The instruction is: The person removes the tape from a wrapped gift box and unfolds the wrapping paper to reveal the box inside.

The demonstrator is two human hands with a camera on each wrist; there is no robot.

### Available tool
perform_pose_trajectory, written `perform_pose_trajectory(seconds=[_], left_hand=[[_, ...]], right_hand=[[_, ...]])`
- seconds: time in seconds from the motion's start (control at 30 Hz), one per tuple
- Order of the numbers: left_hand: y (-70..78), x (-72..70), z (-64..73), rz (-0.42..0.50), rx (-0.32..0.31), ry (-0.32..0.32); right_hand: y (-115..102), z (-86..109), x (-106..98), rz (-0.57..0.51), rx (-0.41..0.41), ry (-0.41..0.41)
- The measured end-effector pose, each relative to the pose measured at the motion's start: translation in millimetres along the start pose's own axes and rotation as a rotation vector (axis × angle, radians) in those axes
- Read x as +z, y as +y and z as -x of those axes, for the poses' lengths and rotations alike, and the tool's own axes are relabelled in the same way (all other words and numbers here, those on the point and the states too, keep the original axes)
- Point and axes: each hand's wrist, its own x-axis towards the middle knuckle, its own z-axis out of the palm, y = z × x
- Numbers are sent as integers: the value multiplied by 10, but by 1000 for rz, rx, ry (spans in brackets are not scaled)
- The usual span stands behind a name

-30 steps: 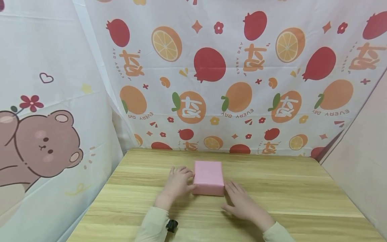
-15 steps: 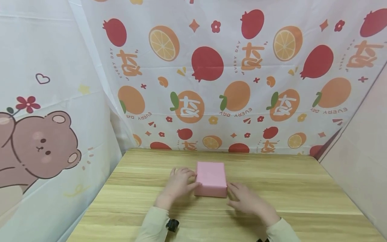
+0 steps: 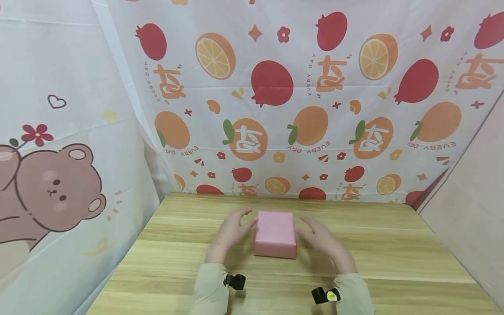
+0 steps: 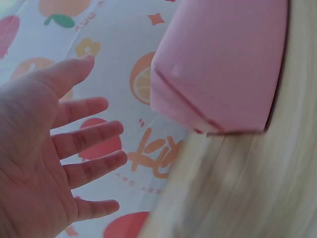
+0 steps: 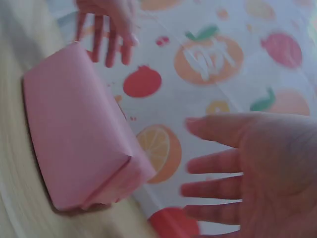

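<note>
Has drawn off the near corners of a pink, paper-wrapped rectangular box [image 3: 274, 232] within the last half second, reaching farther along its sides with the left hand [image 3: 231, 228] and the right hand [image 3: 323, 238]. Lies flat on the pale wood-grain worktop [image 3: 393, 262], between both hands, in about the same spot as half a second ago, after a slight slide to the right just before. Suggests, as a judgement, a nudge finished and a box left unheld. Holds nothing in either grip: spread on the left, spread on the right, without any curl round the box.

Cannot settle contact from the head view, with the left thumb overlapping the box's edge there. Becomes clear in the wrist views: shows white fruit-printed cloth [image 3: 307, 92] between the left hand's digits and the box, and likewise beside the right hand, with the little finger partly cut off by the frame. Reveals too, from the wrists only, a folded paper end [image 5: 119, 183] on the box, not discernible from the head.
</note>
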Motion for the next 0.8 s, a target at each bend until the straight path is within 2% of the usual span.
perform_pose_trajectory(seconds=[0.17, 0.3, 0.4, 0.5, 0.63, 0.8], left_hand=[[-44, 136, -10, 204, -50, 39], [-96, 279, -11, 336, -106, 60], [-137, 345, -13, 425, -154, 80], [-148, 384, -31, 569, -216, 92], [-163, 444, -55, 704, -262, 80], [-174, 497, -67, 703, -281, 67]], right_hand=[[106, -105, 182, -129, 76, 182], [150, -154, 380, -233, 124, 280], [146, -176, 506, -345, 175, 306], [153, -209, 594, -442, 211, 308], [189, -241, 661, -416, 182, 311], [206, -253, 693, -363, 165, 302]])
